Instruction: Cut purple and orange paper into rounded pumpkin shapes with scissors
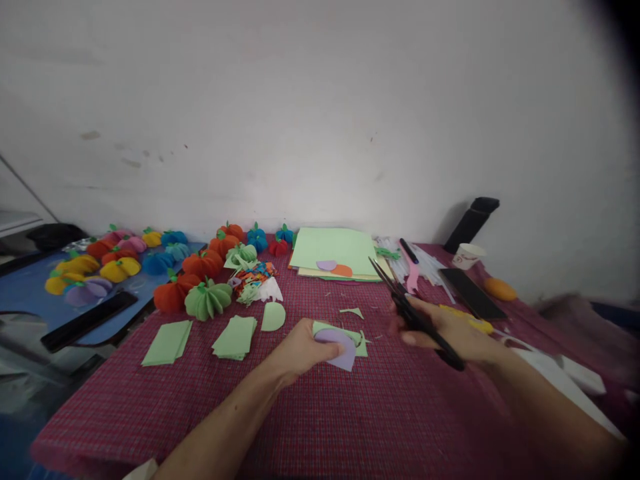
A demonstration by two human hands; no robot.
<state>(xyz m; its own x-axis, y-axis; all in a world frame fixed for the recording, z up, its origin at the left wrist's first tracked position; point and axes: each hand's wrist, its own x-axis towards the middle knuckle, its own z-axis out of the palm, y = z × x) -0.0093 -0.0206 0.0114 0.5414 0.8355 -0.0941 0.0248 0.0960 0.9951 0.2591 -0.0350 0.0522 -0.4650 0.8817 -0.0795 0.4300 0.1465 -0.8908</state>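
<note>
My left hand (306, 348) pinches a rounded purple paper template (345, 359) laid over a piece of light green paper (325, 328), the thumb pressing on the purple side. To its right, my right hand (440, 327) grips black-handled scissors (417, 319), blades pointing up and left, apart from the paper. A cut green paper shape (273, 317) with a rounded side lies left of my left hand. Beyond it are two stacks of green paper rectangles, one nearer (235, 337) and one farther left (167, 343). A thin green offcut (353, 311) rests just past my left hand.
Colourful paper pumpkins (203, 265) crowd the table's back left and a blue table (30, 293). A heap of paper scraps (255, 280) sits beside them. Large coloured sheets (333, 247) lie at the back. On the right are a paper cup (469, 256) and a dark phone (473, 293).
</note>
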